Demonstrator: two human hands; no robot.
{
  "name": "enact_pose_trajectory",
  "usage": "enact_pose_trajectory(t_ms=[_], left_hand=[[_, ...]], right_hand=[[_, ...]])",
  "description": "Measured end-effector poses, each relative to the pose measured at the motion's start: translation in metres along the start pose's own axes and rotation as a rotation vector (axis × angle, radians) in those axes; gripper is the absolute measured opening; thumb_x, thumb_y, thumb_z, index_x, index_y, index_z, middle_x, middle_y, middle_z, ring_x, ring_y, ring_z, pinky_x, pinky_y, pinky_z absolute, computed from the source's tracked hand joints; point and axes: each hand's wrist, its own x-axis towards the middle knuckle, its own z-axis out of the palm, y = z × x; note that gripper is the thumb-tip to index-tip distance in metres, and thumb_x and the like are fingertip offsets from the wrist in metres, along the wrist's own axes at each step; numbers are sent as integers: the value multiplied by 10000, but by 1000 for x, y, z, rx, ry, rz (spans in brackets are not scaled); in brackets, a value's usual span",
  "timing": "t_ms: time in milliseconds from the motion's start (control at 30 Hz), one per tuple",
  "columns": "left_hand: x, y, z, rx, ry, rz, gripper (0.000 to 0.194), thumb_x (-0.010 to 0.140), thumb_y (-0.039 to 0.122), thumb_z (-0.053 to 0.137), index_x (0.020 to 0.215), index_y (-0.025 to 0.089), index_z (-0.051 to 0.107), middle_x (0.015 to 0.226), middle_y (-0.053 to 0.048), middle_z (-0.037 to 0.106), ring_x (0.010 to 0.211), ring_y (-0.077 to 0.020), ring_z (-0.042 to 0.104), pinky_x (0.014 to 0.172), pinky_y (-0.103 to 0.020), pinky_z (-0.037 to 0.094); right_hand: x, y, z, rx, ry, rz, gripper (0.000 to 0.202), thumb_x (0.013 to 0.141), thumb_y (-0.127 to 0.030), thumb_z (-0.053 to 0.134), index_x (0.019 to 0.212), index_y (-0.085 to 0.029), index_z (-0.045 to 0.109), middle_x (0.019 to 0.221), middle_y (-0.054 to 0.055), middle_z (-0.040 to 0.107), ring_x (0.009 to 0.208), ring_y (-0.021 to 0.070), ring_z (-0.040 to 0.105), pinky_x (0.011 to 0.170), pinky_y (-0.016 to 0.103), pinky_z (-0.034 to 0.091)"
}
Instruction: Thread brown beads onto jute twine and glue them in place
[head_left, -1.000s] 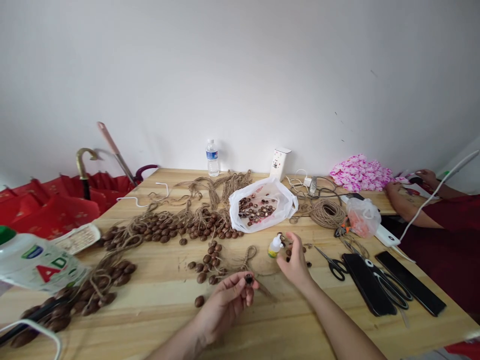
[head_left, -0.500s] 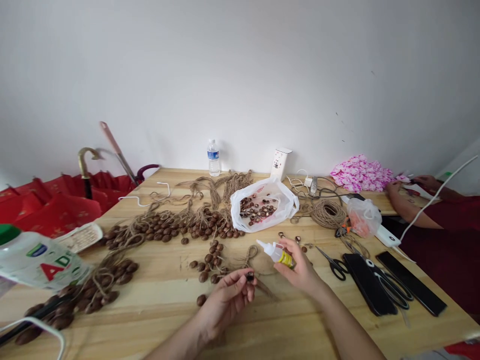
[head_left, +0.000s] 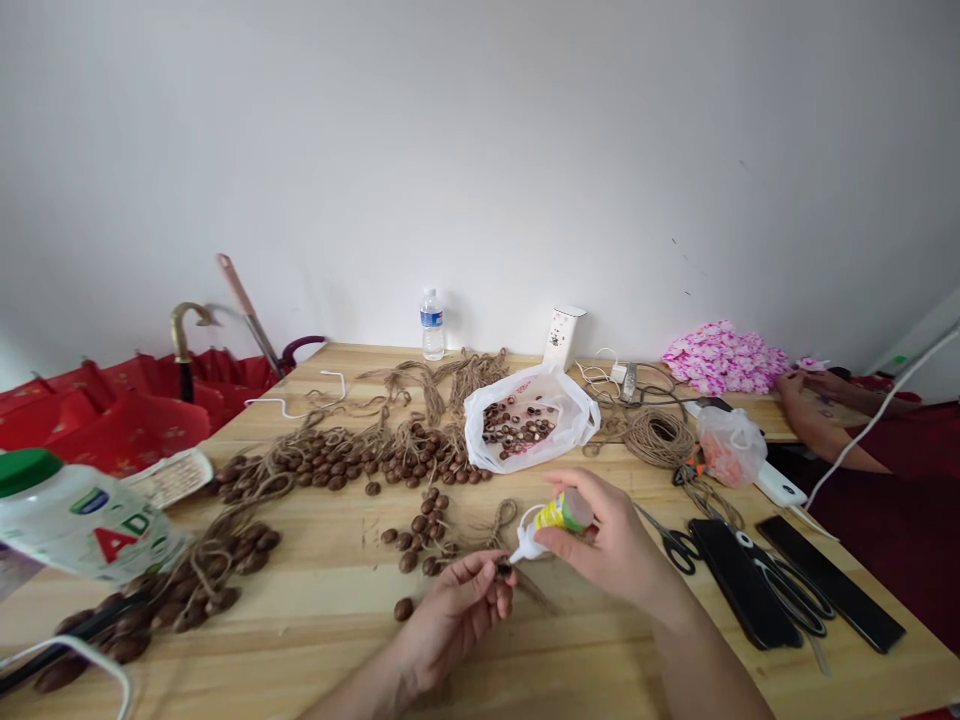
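Observation:
Between the thumb and fingers of my left hand is a small brown shell piece, its dark hollow side showing. My right hand is closed round a glue bottle with a yellow-green label, tilted so its white nozzle is at the shell piece. Twine lies just behind my left hand. A white plastic bag holding cut shell pieces lies open beyond my hands. Whole brown nuts lie left of my hands, and more with twine lie further back.
Scissors and a black phone-like object lie at the right, near a twine coil. A large white bottle stands at the left. Another person's hands are at the far right, near pink flowers.
My right hand has tipped the glue bottle and brought its nozzle down to the shell piece. My left hand has barely moved. The whole view has shifted slightly.

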Motion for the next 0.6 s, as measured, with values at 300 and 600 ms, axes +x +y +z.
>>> enact_pose_trajectory(t_ms=[300,600], left_hand=[[1,2,2,29,-8,-2,153,714,220,711,813,105,693,725,-62,661,567,-91,546,580,-219,389],[-2,1,-3,20,-8,-8,123,716,231,710,775,124,693,742,-62,669,580,-98,554,601,-236,401]], right_hand=[[5,2,20,112,-110,-56,466,701,-384,716,1104,-227,543,996,58,610,893,210,575,781,306,453],[13,7,45,568,-185,129,328,671,-360,748,848,-182,537,751,-14,540,670,133,524,603,237,434]])
